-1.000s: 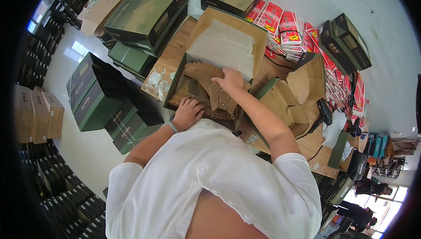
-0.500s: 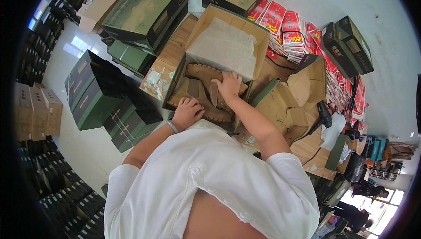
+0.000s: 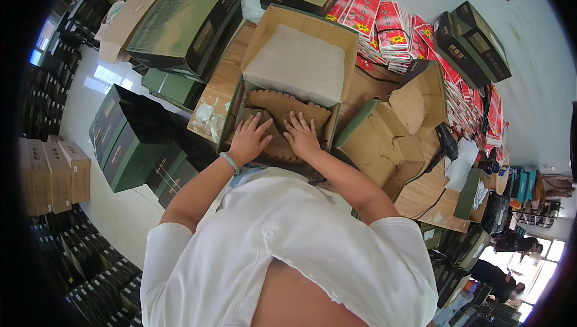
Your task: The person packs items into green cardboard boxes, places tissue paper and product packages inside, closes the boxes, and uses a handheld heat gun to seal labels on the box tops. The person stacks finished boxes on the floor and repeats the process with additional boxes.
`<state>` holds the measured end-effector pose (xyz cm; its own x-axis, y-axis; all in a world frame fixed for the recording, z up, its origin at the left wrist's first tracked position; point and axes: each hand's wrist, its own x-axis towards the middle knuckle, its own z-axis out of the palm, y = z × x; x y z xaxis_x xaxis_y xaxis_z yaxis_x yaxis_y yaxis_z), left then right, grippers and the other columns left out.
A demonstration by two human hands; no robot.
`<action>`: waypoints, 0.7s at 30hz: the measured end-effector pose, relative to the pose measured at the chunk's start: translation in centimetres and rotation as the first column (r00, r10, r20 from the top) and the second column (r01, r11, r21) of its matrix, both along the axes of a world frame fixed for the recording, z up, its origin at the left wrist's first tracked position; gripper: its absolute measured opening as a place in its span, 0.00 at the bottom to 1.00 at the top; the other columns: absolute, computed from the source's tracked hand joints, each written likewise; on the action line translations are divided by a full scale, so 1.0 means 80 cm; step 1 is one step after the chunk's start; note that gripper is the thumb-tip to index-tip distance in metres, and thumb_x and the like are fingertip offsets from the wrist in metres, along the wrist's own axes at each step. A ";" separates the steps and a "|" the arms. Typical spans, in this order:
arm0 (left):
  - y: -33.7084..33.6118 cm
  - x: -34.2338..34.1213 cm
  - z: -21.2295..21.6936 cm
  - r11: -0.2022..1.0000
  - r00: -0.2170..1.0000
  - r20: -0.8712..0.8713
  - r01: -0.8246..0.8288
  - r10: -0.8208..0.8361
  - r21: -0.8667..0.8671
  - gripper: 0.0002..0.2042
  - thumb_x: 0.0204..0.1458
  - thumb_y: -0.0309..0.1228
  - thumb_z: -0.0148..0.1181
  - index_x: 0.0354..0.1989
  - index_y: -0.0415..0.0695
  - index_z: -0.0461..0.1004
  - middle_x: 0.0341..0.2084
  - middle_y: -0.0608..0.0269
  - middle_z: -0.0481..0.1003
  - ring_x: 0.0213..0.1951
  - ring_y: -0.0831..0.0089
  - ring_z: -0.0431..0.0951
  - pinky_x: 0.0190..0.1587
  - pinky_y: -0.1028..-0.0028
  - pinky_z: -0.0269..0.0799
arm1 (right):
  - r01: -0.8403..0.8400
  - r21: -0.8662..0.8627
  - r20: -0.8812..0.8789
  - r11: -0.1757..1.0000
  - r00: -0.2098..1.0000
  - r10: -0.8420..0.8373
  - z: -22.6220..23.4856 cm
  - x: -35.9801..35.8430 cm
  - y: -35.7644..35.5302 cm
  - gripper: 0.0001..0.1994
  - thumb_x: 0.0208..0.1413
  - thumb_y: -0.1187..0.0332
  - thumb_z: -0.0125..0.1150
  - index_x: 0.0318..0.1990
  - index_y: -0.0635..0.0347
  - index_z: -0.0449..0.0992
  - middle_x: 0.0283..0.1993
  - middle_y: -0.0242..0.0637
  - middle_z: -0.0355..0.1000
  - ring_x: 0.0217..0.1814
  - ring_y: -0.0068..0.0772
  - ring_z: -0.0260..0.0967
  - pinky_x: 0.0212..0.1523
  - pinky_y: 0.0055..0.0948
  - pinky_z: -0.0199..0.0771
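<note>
A pair of brown boots [image 3: 287, 102] lies on its side in an open shoebox [image 3: 347, 57] on the wooden table in front of me. White tissue paper [image 3: 294, 63] lines the raised lid at the far side. My left hand [image 3: 247, 139] rests on the near boot at the left, fingers spread. On the boots to its right lies my right hand [image 3: 302, 137], its fingers also stretched out. Both palms face down, and parts of the boots are hidden under them.
Right of the shoebox stands another open box [image 3: 384, 141] beside a black hair dryer [image 3: 446, 142]. Red printed packets [image 3: 393, 30] are heaped at the back right. Closed green shoeboxes [image 3: 186, 21] are stacked far left, with more boxes [image 3: 129, 141] on the floor.
My right hand has moved left and nearer to me over the boots. My left hand has shifted slightly forward, its fingers spreading out. The boots sit lower in the shoebox.
</note>
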<state>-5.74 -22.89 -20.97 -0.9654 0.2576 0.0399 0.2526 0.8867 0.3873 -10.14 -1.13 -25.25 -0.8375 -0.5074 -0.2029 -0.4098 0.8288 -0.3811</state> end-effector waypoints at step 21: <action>-0.012 0.014 -0.009 0.958 0.987 -0.110 -0.079 0.113 0.274 0.13 0.56 0.27 0.51 0.49 0.41 0.71 0.47 0.51 0.73 0.53 0.52 0.70 0.61 0.52 0.59 | 0.738 -0.038 -0.115 0.674 0.667 -0.736 0.026 -0.294 0.032 0.23 0.56 0.58 0.59 0.55 0.62 0.70 0.59 0.47 0.65 0.62 0.51 0.60 0.60 0.43 0.64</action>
<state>-4.59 -23.86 -21.68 -0.9683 0.1273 0.2150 0.2321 0.7768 0.5855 -33.65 1.41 -23.17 -0.9542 0.2866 -0.0862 0.2980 0.8831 -0.3625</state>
